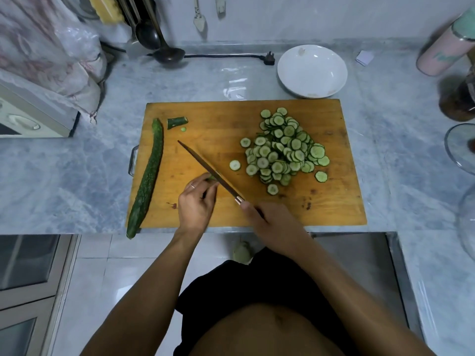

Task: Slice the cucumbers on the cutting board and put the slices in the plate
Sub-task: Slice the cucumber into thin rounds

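one cucumber lies sliced in a heap [284,150] on the board [334,201]; right hand [272,222] grips the knife [210,170], left hand [196,204] pinches the last stub; a whole cucumber [147,178] waits, the plate [312,70] holds no slices.

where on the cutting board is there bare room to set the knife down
Bare wood lies mid-board between the whole cucumber and the slice pile, beyond the knife, and along the cutting board near-right corner. Crowded: the pile on the right, the left hand near centre.
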{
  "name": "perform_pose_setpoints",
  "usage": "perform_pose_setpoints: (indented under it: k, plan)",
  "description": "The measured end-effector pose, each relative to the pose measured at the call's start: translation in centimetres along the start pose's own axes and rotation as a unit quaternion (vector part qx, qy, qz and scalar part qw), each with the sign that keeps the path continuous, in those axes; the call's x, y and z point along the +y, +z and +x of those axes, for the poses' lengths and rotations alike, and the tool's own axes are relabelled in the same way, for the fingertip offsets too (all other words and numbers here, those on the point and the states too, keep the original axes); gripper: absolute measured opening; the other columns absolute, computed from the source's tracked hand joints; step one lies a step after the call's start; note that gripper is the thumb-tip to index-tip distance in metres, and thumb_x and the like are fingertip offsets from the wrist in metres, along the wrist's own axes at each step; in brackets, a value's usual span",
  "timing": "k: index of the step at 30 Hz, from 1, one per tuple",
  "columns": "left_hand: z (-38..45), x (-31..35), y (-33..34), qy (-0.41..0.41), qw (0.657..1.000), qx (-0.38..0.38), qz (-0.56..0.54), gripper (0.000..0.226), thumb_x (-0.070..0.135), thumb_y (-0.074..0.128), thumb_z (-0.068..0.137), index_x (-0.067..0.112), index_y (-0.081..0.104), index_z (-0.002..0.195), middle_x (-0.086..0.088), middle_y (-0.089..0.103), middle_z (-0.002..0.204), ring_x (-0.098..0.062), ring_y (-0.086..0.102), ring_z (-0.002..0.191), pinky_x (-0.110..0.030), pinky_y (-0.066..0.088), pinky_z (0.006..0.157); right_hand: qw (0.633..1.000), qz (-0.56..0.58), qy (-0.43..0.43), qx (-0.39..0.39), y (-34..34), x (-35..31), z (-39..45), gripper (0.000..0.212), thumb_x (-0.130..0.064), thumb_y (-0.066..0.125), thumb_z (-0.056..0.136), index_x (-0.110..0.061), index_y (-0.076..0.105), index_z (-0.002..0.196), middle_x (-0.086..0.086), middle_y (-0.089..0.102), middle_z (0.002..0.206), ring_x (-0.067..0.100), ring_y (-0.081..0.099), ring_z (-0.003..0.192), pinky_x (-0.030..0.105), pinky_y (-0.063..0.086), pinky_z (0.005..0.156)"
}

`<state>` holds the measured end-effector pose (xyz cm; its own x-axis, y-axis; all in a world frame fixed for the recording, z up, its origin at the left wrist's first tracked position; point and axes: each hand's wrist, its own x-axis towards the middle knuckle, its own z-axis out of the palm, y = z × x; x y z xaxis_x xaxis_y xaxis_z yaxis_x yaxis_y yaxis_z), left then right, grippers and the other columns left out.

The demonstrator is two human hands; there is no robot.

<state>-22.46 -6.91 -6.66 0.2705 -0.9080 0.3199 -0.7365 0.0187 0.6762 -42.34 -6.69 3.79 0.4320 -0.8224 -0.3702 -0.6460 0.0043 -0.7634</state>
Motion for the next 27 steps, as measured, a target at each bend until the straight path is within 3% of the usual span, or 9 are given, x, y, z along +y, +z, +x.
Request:
perform_pose_setpoints:
  k: [2,4,7,12,14,18,20,23,27]
  plan:
    - [0.0,0.6,0.1,-0.014,1.0,0.007,0.008,0.005,-0.002,0.07,0.087,-0.001,0.074,0.085,-0.013,0.074,0.09,-0.025,0.065,0.088,-0.021,0.045,0.076,1.0,-0.02,0.001,-0.006,0.3,0.1,-0.3,0.056,-0.05,0.04,0.102,-0.016,0.044,0.059,-0.002,0.047,0.053,0.004,0.045,0.046,0.022,0.033,0.048]
    - [0.0,1.0,0.1,-0.034,0.999,0.02,0.015,0.01,-0.005,0.071,0.084,-0.001,0.069,0.075,-0.015,0.069,0.074,-0.026,0.061,0.072,-0.017,0.033,0.064,0.999,-0.035,-0.005,-0.005,0.6,0.2,-0.3,0.056,-0.051,0.04,0.102,-0.014,0.049,0.062,0.001,0.052,0.057,0.005,0.047,0.049,0.023,0.032,0.048]
    - [0.1,1.6,0.0,-0.063,0.997,0.032,0.0,0.014,-0.007,0.071,0.081,0.0,0.067,0.069,-0.014,0.064,0.065,-0.012,0.047,0.062,-0.011,0.025,0.06,0.999,-0.052,-0.011,-0.003,0.9,0.0,-0.1,0.055,-0.052,0.038,0.102,-0.013,0.049,0.064,0.005,0.054,0.061,0.011,0.048,0.055,0.031,0.031,0.051]
    - [0.3,1.4,0.1,-0.067,0.997,0.037,-0.012,0.016,-0.006,0.066,0.083,0.002,0.068,0.07,-0.004,0.057,0.062,-0.003,0.035,0.062,-0.002,0.028,0.06,0.998,-0.062,-0.014,-0.005,0.9,-0.2,0.0,0.056,-0.05,0.037,0.103,-0.014,0.047,0.063,0.003,0.051,0.059,0.009,0.046,0.053,0.031,0.03,0.05]
    - [0.3,1.4,0.1,-0.069,0.997,0.035,-0.009,0.015,-0.006,0.066,0.083,0.002,0.068,0.071,-0.006,0.058,0.062,-0.005,0.035,0.061,-0.004,0.028,0.059,0.998,-0.064,-0.013,-0.009,0.8,-0.3,0.2,0.056,-0.05,0.036,0.104,-0.013,0.046,0.062,0.002,0.049,0.058,0.007,0.044,0.051,0.027,0.03,0.047]
    - [0.6,1.3,0.0,-0.055,0.998,0.032,0.005,0.015,-0.011,0.065,0.08,0.001,0.068,0.07,-0.01,0.06,0.061,-0.004,0.034,0.062,-0.015,0.022,0.057,0.997,-0.077,-0.004,-0.021,0.7,-0.7,0.6,0.055,-0.049,0.034,0.104,-0.011,0.046,0.066,0.004,0.049,0.061,0.008,0.043,0.054,0.032,0.024,0.05]
    - [0.5,0.8,0.2,-0.052,0.998,0.023,0.016,0.014,-0.009,0.066,0.081,0.001,0.069,0.072,-0.011,0.065,0.068,-0.008,0.042,0.062,-0.016,0.027,0.06,0.997,-0.072,-0.002,-0.029,0.7,-0.8,0.8,0.055,-0.048,0.032,0.105,-0.012,0.046,0.066,0.004,0.049,0.062,0.014,0.046,0.056,0.031,0.027,0.053]
    - [0.2,0.3,0.5,-0.04,0.999,0.022,0.012,0.014,-0.003,0.061,0.083,0.001,0.072,0.076,-0.013,0.073,0.085,-0.021,0.064,0.079,-0.014,0.039,0.071,0.996,-0.076,0.024,-0.035,0.8,-1.0,1.7,0.055,-0.051,0.027,0.105,-0.016,0.048,0.068,0.006,0.053,0.07,0.022,0.051,0.069,0.031,0.034,0.064]
    - [0.3,0.8,0.5,-0.038,0.999,0.035,0.0,0.014,-0.012,0.063,0.078,-0.001,0.068,0.07,-0.014,0.071,0.079,-0.016,0.059,0.075,0.0,0.032,0.072,0.994,-0.098,0.031,-0.031,1.9,-1.3,3.4,0.053,-0.049,0.027,0.105,-0.011,0.05,0.077,0.015,0.061,0.083,0.028,0.053,0.078,0.029,0.032,0.068]
